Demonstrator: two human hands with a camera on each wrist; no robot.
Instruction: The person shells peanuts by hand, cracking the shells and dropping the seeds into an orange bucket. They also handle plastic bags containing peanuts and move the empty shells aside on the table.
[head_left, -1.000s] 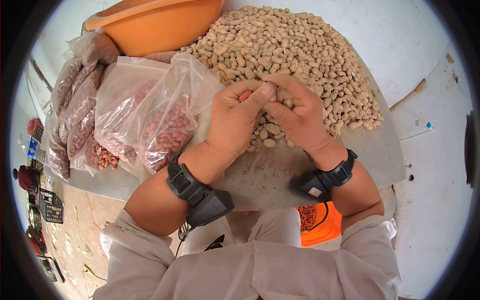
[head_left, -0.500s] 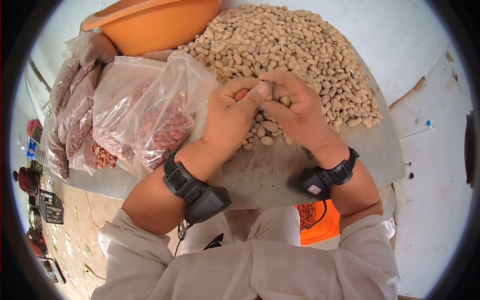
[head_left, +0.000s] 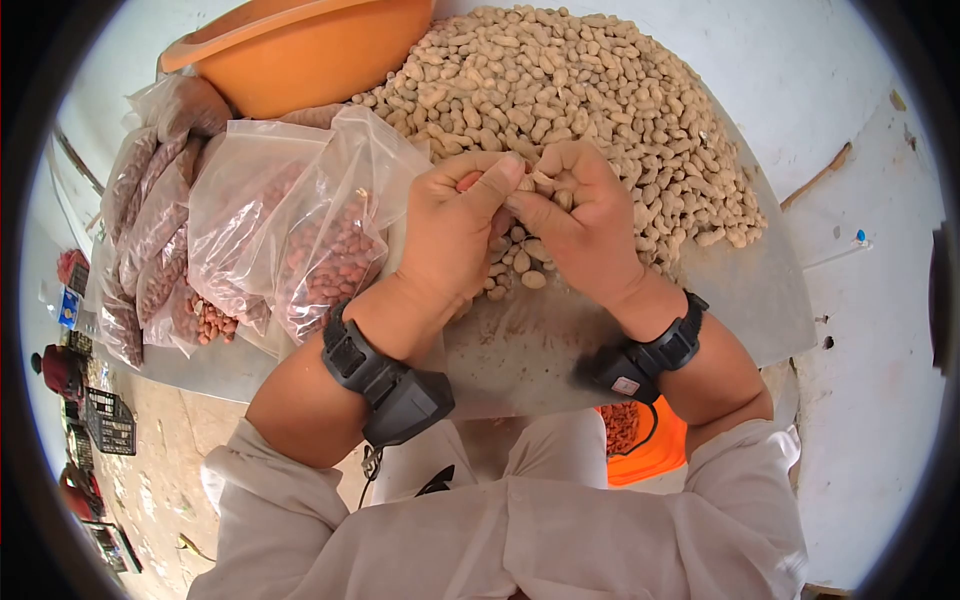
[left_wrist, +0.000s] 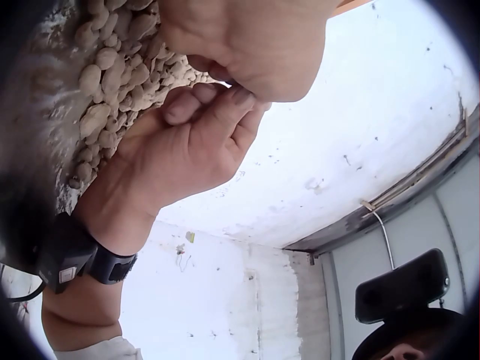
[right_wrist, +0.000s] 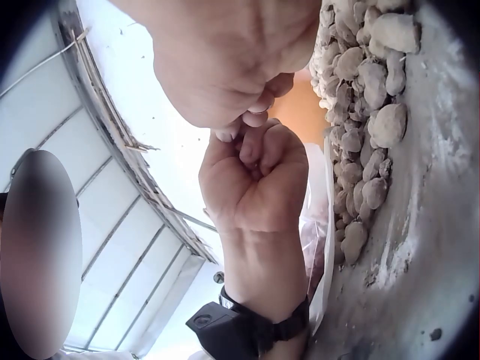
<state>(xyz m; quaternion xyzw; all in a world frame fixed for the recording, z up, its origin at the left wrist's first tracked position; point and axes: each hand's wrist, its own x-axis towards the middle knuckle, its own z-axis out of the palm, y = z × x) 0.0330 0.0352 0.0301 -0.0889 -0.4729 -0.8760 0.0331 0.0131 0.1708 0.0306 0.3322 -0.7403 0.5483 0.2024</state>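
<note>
Looking at the white sticker (head_left: 625, 387) on the right wrist camera (head_left: 645, 362), we find any print too small to read. Our left hand (head_left: 450, 222) curls round a red nut (head_left: 468, 181), its long axis slanting up rightward; our right hand (head_left: 588, 228) pinches a pale shell (head_left: 543, 183), whose direction we cannot tell. Both hands meet over the peanut heap's (head_left: 590, 90) near edge. Unlike the head view, the left wrist view shows a black headset (left_wrist: 403, 285).
</note>
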